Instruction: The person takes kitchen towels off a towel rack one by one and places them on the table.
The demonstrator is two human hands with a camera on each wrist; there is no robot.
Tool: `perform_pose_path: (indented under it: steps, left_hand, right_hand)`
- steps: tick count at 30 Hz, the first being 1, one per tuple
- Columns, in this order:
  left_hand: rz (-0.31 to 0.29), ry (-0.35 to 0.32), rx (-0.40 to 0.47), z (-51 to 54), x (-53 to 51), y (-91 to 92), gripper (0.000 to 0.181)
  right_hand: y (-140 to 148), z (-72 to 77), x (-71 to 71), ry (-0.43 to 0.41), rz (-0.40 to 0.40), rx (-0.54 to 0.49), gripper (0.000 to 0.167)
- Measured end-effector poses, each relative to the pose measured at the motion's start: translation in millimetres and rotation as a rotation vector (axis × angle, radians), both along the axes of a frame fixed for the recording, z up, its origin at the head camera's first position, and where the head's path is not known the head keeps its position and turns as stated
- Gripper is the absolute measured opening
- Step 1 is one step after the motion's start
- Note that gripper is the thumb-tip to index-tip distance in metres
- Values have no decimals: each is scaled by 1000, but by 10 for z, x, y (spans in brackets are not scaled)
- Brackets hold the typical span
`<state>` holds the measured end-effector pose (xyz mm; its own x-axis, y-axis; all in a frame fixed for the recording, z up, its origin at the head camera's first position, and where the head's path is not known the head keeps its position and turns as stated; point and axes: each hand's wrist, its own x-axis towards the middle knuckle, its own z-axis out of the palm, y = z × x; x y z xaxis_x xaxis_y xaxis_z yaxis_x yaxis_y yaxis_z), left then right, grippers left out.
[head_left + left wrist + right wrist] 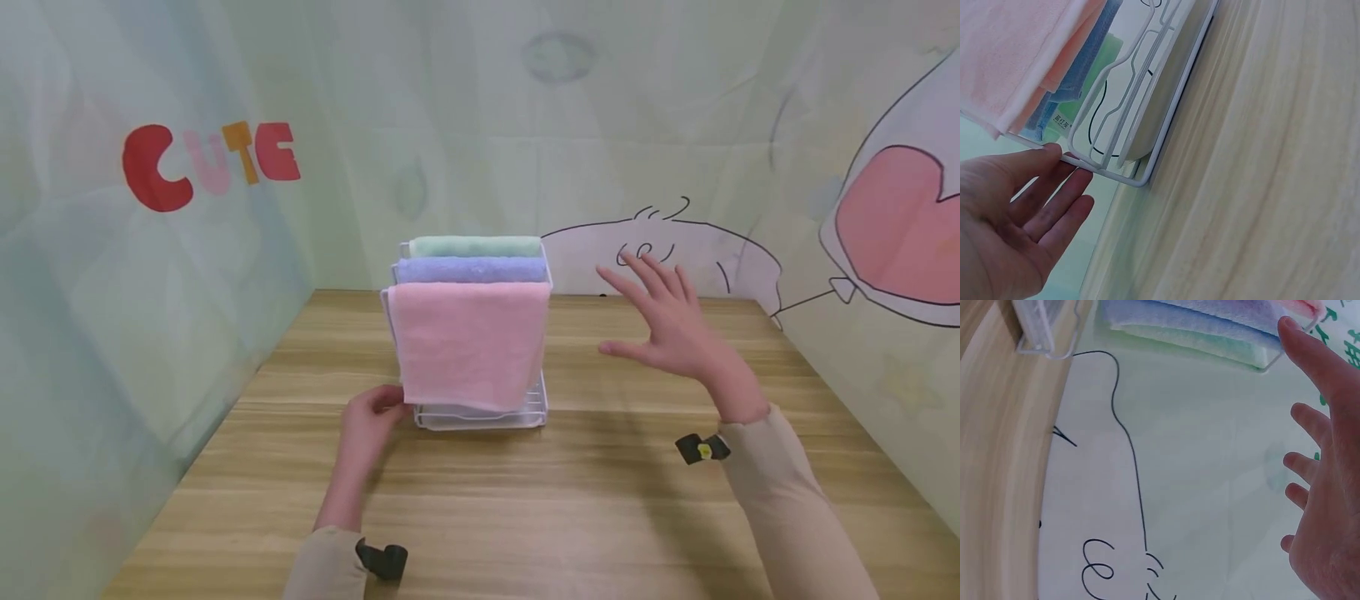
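A white wire towel rack (543, 414) stands on the wooden table. Over its front bar hangs a pink towel (472, 346), with a blue towel (472, 269) and a light green towel (476, 246) on the bars behind. At the rack's lower left side, my left hand (367, 429) pinches an upright wire between thumb and fingers, as the left wrist view shows. My right hand (675, 333) is raised in the air to the right of the rack, fingers spread, apart from the towels and holding nothing.
A pale tray (1150, 119) sits in the rack's base. Printed cloth walls (465, 158) enclose the table (570, 517) at the back and both sides. Dark bands (384, 561) are fastened at both sleeve cuffs.
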<state>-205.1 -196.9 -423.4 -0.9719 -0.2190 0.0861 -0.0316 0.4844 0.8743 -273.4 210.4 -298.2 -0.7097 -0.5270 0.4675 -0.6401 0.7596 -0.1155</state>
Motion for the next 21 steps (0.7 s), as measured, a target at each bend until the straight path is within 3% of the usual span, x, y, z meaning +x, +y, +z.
perform_pose_path:
  steps: [9,21]
  left_hand:
    - [9,-27,-14,17,11,-3,23]
    - [20,35,-92,33,-25,8,18]
  right_hand:
    - [-177,306,-13,60,75,-54,94]
    - [-546,599,27,82,170,-89,86]
